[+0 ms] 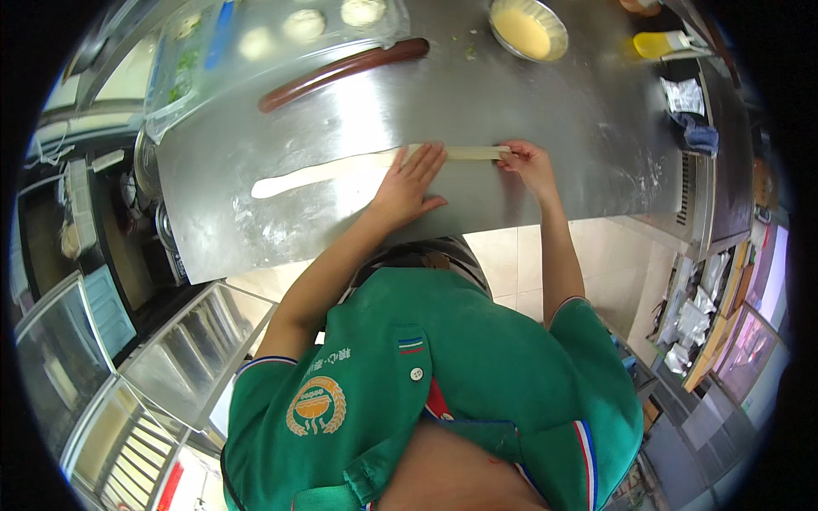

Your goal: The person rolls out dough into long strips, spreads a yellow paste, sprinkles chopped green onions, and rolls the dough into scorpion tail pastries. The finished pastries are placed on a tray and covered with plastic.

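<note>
A long, thin strip of pale dough (315, 175) lies across the steel table, its flat, wider end to the left. My left hand (411, 187) rests flat over the strip around its middle, fingers stretched out and thumb apart. At the strip's right end, the thumb and fingers of my right hand (530, 166) pinch the dough. Beyond the strip, a dark brown rolling pin (345, 77) lies at a slant, touched by neither hand.
The steel table (588, 111) has flour smears at both ends. Far left, round dough pieces (305, 26) sit by clear plastic. A metal bowl (558, 41) of pale yellow liquid stands at the back. A yellow bottle (656, 44) and small packets (683, 95) are at the right edge.
</note>
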Motion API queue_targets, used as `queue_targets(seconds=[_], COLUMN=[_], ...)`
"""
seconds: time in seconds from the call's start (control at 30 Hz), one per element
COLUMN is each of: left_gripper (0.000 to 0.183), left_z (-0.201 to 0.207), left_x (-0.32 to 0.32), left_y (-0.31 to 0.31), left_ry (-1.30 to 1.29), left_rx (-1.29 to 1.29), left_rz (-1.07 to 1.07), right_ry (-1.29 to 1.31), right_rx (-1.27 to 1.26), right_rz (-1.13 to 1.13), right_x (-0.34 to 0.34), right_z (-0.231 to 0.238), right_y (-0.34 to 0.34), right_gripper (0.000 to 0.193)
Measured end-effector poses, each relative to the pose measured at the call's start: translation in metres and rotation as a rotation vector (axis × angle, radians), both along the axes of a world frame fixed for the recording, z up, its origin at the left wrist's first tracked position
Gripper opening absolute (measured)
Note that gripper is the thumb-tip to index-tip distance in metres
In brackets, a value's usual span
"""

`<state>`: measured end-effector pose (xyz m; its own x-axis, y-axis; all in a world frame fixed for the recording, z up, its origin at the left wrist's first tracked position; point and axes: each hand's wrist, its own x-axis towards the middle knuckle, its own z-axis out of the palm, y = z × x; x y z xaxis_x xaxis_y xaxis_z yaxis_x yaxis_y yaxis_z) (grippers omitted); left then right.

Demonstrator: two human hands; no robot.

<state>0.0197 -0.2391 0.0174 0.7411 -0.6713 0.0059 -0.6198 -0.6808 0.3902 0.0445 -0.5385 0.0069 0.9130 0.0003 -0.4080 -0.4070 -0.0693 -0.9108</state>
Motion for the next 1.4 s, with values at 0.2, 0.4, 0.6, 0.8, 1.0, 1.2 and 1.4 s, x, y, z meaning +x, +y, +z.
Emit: queue_targets(seconds=[0.2,0.4,0.6,0.8,1.0,1.2,1.4], left_gripper=[0.089,0.082,0.081,0.084,0.087,0.085,0.081], left_z=[-0.005,-0.009,0.025,0.030,0.006,0.010,0.003], left_x=[0.010,0.009,0.020,0.001,-0.041,-0.038,-0.033], left_y=[-0.070,-0.130,-0.080,0.100,0.250,0.289,0.318], left_ry=[-0.053,-0.066,0.089,0.051,-0.008,0.048,0.082], left_rx=[0.015,-0.044,-0.169,-0.021,0.286,0.102,0.098], left_rz=[-0.112,-0.145,-0.110,0.233,0.378,0.435,0.289], right_ry=[-0.113,-0.251,-0.094,0.357,-0.804,-1.497,-1.458], right_rx=[-0.445,-0.708,0.408,0.532,-0.570,-1.224,-1.674], right_rz=[0.107,0.049,0.133,0.104,0.157,0.163,0.570], right_x=[0.004,0.006,0.031,0.035,0.109,0.315,0.405], right_z=[0.019,0.001,0.093,0.014,0.082,0.240,0.305], right_y=[-0.010,-0.042,-0.013,0.037,0.125,0.216,0.260], right_gripper=[0.018,0.024,0.036,0.045,0.019,0.042,0.059])
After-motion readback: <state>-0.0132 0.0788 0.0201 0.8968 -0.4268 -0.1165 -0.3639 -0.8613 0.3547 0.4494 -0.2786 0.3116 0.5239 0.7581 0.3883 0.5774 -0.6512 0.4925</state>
